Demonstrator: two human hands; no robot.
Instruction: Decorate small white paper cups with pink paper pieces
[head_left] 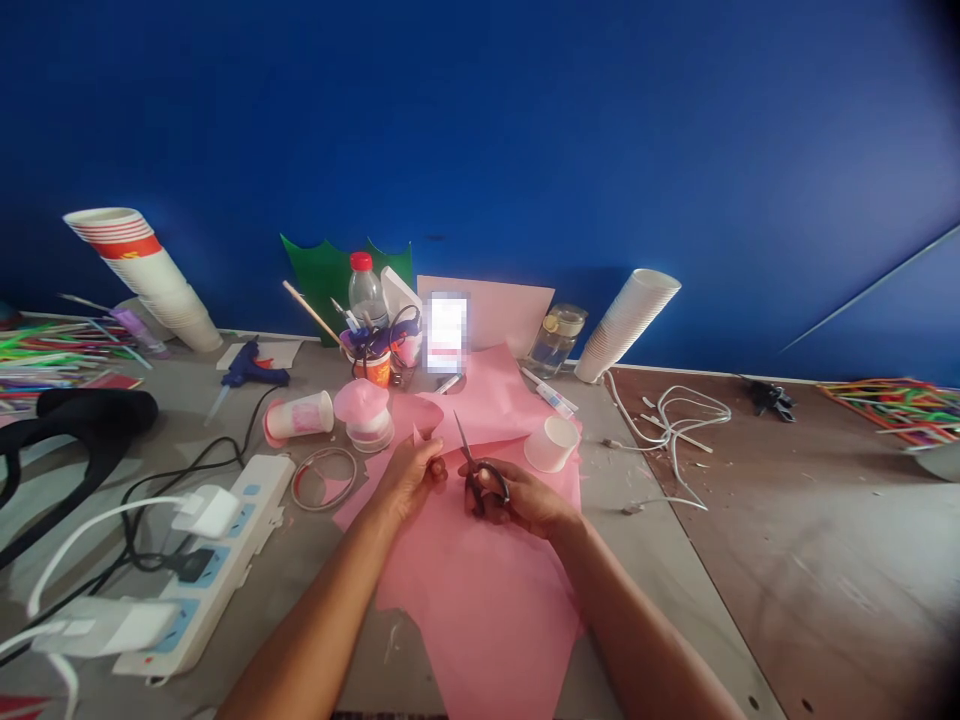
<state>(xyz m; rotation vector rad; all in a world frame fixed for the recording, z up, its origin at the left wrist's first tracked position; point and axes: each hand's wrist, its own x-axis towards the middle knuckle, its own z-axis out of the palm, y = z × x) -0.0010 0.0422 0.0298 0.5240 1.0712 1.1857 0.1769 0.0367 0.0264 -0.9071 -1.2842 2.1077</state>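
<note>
My right hand (517, 497) grips a pair of scissors (491, 482), whose blades point up and away to the left. My left hand (414, 475) is closed, thumb against fingers, on a piece of pink paper (424, 411) that rises just behind it. Under both hands spreads a large pink sheet (487, 600) with uneven edges. A white paper cup (553, 444) rests on the pink paper beyond my right hand. To the left of my left hand stands a cup topped with pink paper (363, 412), and near it lies a tape roll (324, 480).
A power strip (217, 570) with plugs and cables lies on the left. Behind it are a glue gun (253, 368) and a pink-marked cup (300, 414). Stacked cups (630, 322), a glass jar (556, 340), a bottle (366, 292) and a lit phone (448, 335) line the blue wall.
</note>
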